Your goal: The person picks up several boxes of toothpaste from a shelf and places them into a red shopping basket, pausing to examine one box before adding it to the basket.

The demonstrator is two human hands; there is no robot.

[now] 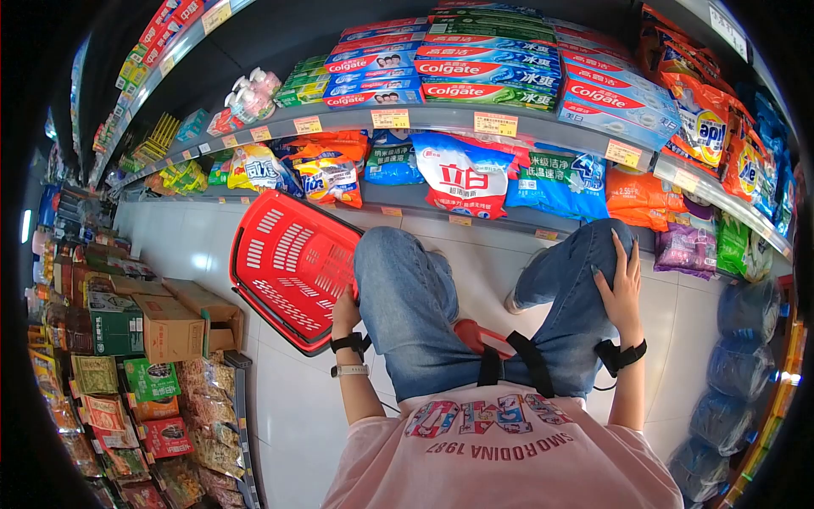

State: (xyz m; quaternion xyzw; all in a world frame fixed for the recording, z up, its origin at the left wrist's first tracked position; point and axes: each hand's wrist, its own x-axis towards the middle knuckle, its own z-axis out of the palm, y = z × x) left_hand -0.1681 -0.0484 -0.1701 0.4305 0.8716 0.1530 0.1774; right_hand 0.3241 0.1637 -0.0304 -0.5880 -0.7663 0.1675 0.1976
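Note:
My left hand is closed at the near right edge of a red plastic shopping basket, its fingers partly hidden by the rim and my leg. The basket stands tilted beside my left knee, and its slotted inner side shows. My right hand lies on my right knee in blue jeans, fingers apart and holding nothing. In front of my knees, bags of detergent fill the lower shelf, among them a white and red bag and a blue bag.
Stacked Colgate toothpaste boxes sit on the upper shelf. Cardboard boxes and packaged food stand on the left. Large clear water bottles line the right side. White floor tiles show around me.

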